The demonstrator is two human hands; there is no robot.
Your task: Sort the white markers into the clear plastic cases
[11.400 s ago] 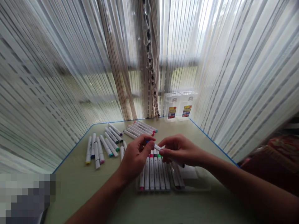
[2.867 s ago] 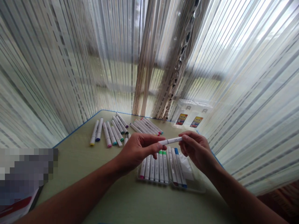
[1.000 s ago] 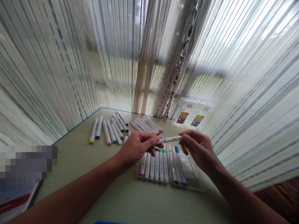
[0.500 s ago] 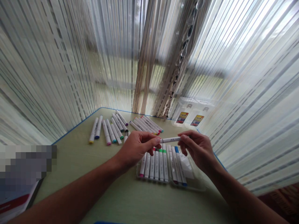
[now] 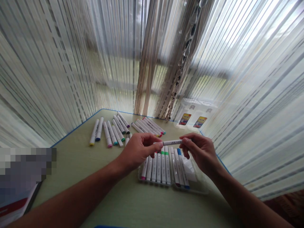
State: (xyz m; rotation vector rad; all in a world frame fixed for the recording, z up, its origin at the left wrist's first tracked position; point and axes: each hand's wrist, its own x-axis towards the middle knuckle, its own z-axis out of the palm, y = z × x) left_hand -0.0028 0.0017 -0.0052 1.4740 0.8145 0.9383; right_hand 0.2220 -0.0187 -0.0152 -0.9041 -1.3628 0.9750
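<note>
White marker [image 5: 172,142] — hands [image 5: 140,148] slightly closer together now

Marker's [image 5: 172,142] a plain white stick, dark ring round it by the left hand [image 5: 139,150], small dark print further along. From where I'm standing it's pinched at both ends, right hand [image 5: 198,150] on the other, lying nearly level, right end a touch higher. Fingers hide both tips, so can't tell ya the colour.
</note>
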